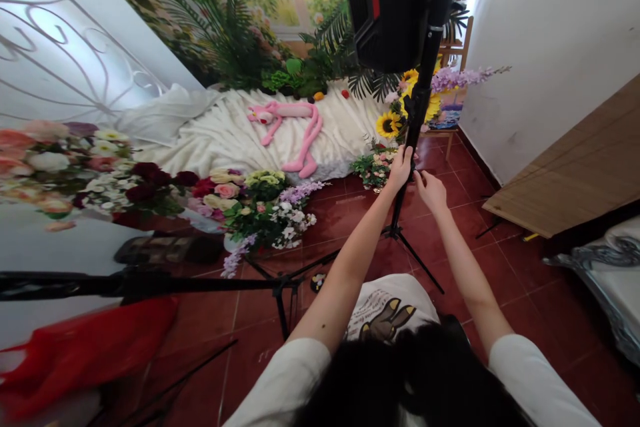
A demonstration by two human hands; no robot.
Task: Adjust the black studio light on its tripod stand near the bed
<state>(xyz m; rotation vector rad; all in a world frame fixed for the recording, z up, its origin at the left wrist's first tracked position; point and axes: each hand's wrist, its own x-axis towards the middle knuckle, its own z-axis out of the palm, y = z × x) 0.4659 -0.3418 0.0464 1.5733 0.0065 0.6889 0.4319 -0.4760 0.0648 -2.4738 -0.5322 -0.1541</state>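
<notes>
Two bare arms are reaching forward; the left hand (401,168) is gripping, the right hand (431,191) pinching just beside it.

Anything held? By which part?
The stand, by its pole, below the lamp. Left hand is wrapped round it; right hand has fingertips at it, grip unclear.

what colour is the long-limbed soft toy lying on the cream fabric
The soft toy is pink, shown best in the head view.

White short-sleeved T-shirt (423,288) with a cartoon print (387,321)
Brown figure touched with yellow, dark lettering (371,303) beside it; plain sleeves (287,377), black hair (430,373) at bottom centre
</notes>
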